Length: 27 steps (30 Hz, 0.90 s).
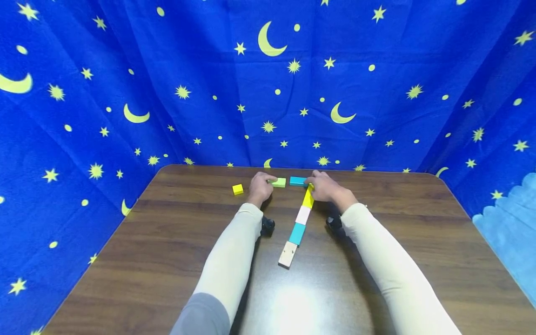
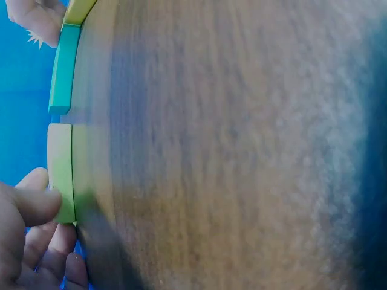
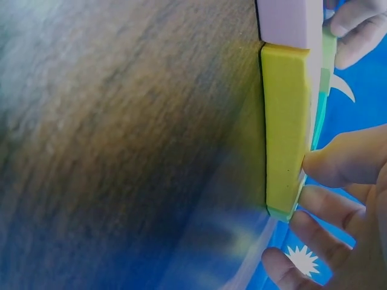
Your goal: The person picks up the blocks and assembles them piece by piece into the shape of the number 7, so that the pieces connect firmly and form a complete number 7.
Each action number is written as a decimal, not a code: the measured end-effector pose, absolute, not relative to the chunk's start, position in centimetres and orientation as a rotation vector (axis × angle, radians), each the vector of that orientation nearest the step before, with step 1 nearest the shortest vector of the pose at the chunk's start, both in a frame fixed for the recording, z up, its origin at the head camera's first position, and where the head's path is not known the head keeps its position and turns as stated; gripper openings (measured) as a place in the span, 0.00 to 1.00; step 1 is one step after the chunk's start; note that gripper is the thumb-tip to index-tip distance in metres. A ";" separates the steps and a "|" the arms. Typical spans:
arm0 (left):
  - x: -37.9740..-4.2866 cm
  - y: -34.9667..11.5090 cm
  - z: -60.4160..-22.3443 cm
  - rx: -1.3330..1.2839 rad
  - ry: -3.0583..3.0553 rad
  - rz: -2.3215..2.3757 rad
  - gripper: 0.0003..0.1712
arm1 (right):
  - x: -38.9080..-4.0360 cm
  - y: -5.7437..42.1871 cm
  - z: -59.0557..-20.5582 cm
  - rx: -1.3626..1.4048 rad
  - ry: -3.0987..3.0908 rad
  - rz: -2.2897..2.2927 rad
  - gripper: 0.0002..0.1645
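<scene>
At the far side of the table my left hand [image 1: 260, 187] pinches a light green block [image 2: 63, 163] near its left end, thumb on the near face. A small gap parts it from a blue block [image 1: 298, 181]. My right hand [image 1: 325, 187] holds that blue block's right end, its fingertips at the corner with a small green piece [image 3: 281, 214], mostly covered by the hand. From this corner a line runs toward me: a yellow block [image 1: 308, 197], a pale pink block [image 1: 303, 215], a teal block [image 1: 298, 233] and a light wooden block [image 1: 287, 254].
A small yellow block [image 1: 237, 189] lies apart, left of my left hand. The brown wooden table [image 1: 167, 260] ends just beyond the blocks, where a blue star-and-moon curtain [image 1: 217, 56] hangs. Light blue fabric [image 1: 511, 242] is at the right edge.
</scene>
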<state>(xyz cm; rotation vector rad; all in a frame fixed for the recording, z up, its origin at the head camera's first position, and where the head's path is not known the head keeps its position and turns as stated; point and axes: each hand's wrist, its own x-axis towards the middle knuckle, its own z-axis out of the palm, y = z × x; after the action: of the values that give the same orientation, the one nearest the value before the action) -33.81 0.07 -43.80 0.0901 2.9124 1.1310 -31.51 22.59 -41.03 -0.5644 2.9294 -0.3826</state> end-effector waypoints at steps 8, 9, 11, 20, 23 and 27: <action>-33.5 0.2 -43.6 0.231 2.912 1.018 0.24 | -31.6 22.5 -41.1 -0.579 2.954 -0.367 0.30; -33.5 0.2 -43.5 0.241 2.908 1.011 0.24 | -31.6 22.5 -41.1 -0.577 2.953 -0.364 0.30; -33.4 0.2 -43.5 0.262 2.906 0.998 0.25 | -31.6 22.5 -41.1 -0.567 2.949 -0.367 0.30; -33.3 -0.1 -43.4 0.297 2.884 0.979 0.30 | -31.6 22.5 -41.2 -0.560 2.943 -0.371 0.31; -33.3 -0.1 -43.4 0.317 2.889 0.943 0.32 | -31.6 22.5 -41.3 -0.566 2.942 -0.377 0.31; -33.3 -0.1 -43.4 0.334 2.890 0.923 0.33 | -31.6 22.6 -41.3 -0.567 2.938 -0.380 0.31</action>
<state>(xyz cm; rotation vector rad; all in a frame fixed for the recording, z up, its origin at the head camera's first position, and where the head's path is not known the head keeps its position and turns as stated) -33.26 -0.10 -43.41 0.3342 2.8902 0.9235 -31.60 22.59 -41.32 -0.5673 2.9381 -0.3799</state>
